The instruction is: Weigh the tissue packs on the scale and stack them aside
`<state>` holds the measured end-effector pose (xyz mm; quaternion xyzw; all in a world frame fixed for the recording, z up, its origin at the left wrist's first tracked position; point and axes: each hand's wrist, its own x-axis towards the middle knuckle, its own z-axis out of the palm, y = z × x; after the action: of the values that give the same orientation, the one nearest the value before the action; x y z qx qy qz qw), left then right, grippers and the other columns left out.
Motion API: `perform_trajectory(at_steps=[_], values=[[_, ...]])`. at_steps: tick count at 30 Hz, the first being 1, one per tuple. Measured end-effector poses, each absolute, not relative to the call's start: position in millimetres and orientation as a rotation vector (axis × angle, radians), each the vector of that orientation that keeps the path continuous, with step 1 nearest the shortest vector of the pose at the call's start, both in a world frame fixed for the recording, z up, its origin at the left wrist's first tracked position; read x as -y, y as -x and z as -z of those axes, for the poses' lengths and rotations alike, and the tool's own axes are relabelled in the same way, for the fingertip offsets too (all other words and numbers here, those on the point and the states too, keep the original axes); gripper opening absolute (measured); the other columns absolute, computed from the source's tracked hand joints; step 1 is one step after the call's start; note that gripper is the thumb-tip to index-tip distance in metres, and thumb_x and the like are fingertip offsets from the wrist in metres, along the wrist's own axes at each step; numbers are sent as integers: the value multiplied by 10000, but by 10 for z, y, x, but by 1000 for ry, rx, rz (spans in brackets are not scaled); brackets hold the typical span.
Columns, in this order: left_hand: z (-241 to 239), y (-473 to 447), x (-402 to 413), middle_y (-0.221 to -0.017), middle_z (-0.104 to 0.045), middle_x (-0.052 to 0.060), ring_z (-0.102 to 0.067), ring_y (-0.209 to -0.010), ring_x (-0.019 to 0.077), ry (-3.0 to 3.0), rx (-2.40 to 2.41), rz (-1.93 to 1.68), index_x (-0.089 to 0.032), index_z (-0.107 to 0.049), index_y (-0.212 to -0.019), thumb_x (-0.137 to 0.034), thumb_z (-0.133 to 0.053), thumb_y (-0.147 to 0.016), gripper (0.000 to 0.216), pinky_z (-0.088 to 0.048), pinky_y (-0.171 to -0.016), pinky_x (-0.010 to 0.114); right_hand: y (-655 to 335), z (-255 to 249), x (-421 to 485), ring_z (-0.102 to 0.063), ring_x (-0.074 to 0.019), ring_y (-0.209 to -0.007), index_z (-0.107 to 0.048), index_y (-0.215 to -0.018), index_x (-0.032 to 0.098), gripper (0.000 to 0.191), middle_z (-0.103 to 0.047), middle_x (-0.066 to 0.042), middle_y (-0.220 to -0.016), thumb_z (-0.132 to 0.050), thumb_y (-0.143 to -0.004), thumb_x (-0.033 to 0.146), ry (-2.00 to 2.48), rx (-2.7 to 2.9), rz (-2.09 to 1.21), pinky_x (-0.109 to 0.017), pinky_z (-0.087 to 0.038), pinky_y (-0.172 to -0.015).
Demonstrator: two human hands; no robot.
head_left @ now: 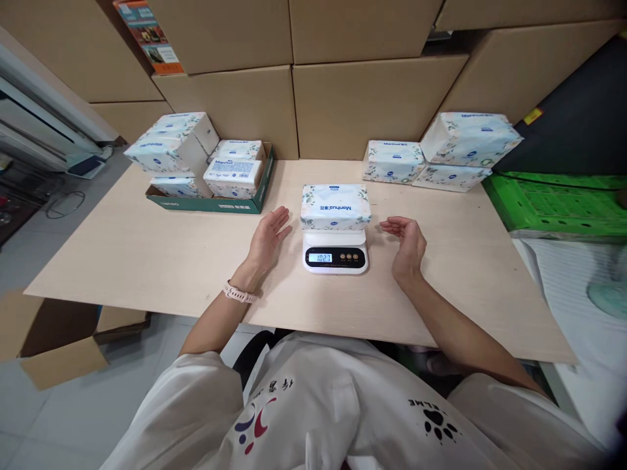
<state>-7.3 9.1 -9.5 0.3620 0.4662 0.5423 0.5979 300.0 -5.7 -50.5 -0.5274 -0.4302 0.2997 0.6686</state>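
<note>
A pack of tissues point(336, 207) in white and pale blue floral wrap rests on a white digital scale point(335, 261) in the middle of the table. The scale's lit display shows digits that look like 102.7. To the left of the pack, my left hand point(268, 236) is held apart from it, fingers stretched out and palm turned inward. On the other side my right hand point(405, 243) stands off from the pack too, its fingers extended toward it. Neither hand touches the pack or the scale.
A green shallow carton point(208, 203) at the back left holds several tissue packs point(232, 177). More tissue packs point(393, 161) are stacked at the back right. Cardboard boxes point(367, 104) wall off the rear. A green crate point(558, 205) sits right; an open box point(63, 336) lies on the floor.
</note>
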Motion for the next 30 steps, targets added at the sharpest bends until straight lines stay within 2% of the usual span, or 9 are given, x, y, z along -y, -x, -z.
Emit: perform_trajectory(at_steps=[16, 30], values=[[102, 81, -86, -1664, -553, 180, -429, -1631, 366, -871, -1075, -1249, -172, -708, -1339, -619, -607, -960, 594, -380, -1341, 546, -3010, 507, 67, -753, -217, -909, -750, -974, 230, 580, -790, -62, -925, -454, -1001, 728, 1205, 993, -682, -408, -586, -907], [95, 72, -100, -1629, -600, 157, -457, -1618, 346, -884, -1072, -1233, -189, -719, -1313, -613, -589, -950, 573, -368, -1343, 546, -2989, 516, 39, -749, -229, -888, -762, -931, 233, 635, -796, -68, -907, -449, -988, 782, 1189, 1025, -649, -432, -595, -901]])
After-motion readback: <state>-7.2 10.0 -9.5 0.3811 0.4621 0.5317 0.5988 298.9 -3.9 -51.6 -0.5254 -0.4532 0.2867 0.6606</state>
